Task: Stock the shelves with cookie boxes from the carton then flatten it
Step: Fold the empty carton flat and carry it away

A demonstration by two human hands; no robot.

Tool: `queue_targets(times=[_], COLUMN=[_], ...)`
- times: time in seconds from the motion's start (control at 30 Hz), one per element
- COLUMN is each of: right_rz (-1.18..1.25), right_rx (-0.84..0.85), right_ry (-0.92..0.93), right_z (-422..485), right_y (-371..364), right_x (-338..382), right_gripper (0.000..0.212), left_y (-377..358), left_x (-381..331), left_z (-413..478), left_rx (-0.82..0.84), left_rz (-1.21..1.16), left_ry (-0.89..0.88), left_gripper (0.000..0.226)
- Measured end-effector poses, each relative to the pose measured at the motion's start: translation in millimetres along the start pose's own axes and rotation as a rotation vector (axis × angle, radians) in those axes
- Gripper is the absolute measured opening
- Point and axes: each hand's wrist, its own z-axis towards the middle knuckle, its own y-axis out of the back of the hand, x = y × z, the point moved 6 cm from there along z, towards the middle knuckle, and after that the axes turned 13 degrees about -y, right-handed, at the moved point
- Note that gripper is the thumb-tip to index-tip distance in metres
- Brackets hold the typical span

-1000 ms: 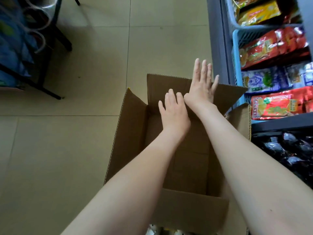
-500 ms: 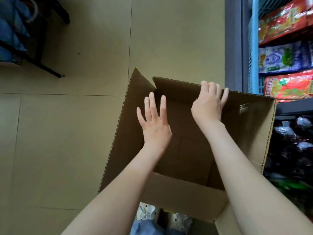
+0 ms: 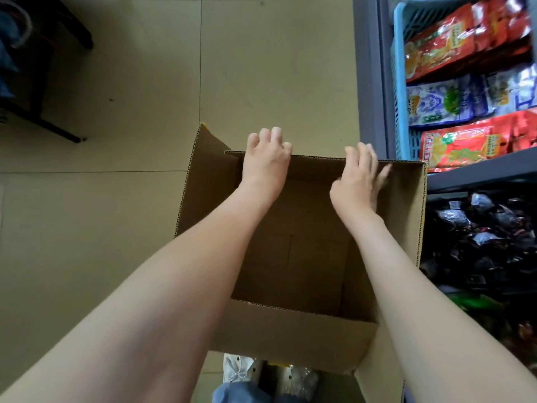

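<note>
Left hand grips carton far rim, fingers curled over; right hand flat against same wall.

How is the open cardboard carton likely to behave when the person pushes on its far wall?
Probably light: the carton looks empty inside. Its thin corrugated walls likely bend or fold under the left hand and right hand.

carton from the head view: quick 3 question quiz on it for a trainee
1. True or false: cookie boxes lie inside the carton.
2. Which rim of the carton does the left hand grip? A near, B far, C right side.
3. Fill in the colour: the red snack packets sit in a ___ basket.
Key: 1 false; 2 B; 3 blue.
</note>
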Motion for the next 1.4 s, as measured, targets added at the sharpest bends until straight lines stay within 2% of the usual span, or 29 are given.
queue_targets(times=[0.07, 0.17, 0.2, 0.3, 0.37, 0.47, 0.63, 0.7, 0.77, 0.8, 0.87, 0.93, 1.0, 1.07, 1.13, 1.27, 1.4], right_rz=[0.028, 0.017, 0.029, 0.125, 0.166, 0.147, 0.070, 0.087, 0.131, 0.125, 0.126, 0.149, 0.078, -0.044, -0.141, -0.285, -0.448], right_rx=[0.002, -0.034, -0.044, -0.075, -0.054, 0.036, 0.089, 0.099, 0.141, 0.167, 0.197, 0.229, 0.284, 0.390, 0.544, 0.761, 0.911], right_ry=[0.079, 0.194, 0.235, 0.264, 0.194, 0.153, 0.077, -0.058, -0.183, -0.172, -0.031, 0.111, 0.191, 0.220, 0.216, 0.364, 0.407], right_z=[-2, -9, -12, -12, -5, 2, 15, 26, 35, 36, 25, -5, -44, -84, -119, -170, -186], right_y=[-1, -2, -3, -6, -9, -17, -18, -14, -11, -11, -13, -20, -35, -59, -85, -122, -146], right_x=[12, 52, 68, 98, 97, 87, 64, 43, 21, 15, 14, 19, 22, 18, 10, 7, 0], right_gripper=[0.045, 0.031, 0.032, 0.045, 0.068, 0.090, 0.097, 0.092, 0.076, 0.066, 0.054, 0.049, 0.045, 0.045, 0.053, 0.083, 0.101], left_y=[-5, -7, -12, -26, -34, -44, -38, -39, -44, -48, -62, -81, -102, -119, -130, -142, -142], left_x=[15, 48, 60, 98, 113, 118, 108, 106, 100, 93, 69, 39, 8, -19, -37, -51, -46], left_z=[-7, -32, -40, -67, -79, -82, -62, -61, -66, -70, -81, -98, -119, -143, -163, -192, -217], left_rx=[0.011, -0.091, -0.058, -0.046, -0.024, 0.041, 0.014, 0.039, 0.036, 0.046, 0.082, 0.137, 0.279, 0.387, 0.450, 0.499, 0.485], left_rz=[0.032, 0.050, 0.014, -0.148, -0.213, -0.205, -0.171, -0.183, -0.220, -0.250, -0.316, -0.410, -0.483, -0.535, -0.564, -0.562, -0.553], left_ry=[-0.007, 0.116, 0.169, 0.324, 0.367, 0.335, 0.234, 0.240, 0.233, 0.205, 0.113, 0.093, 0.110, 0.146, 0.167, 0.175, 0.251], left_gripper=[0.020, 0.028, 0.031, 0.036, 0.042, 0.047, 0.040, 0.034, 0.033, 0.032, 0.025, 0.034, 0.049, 0.053, 0.055, 0.061, 0.068])
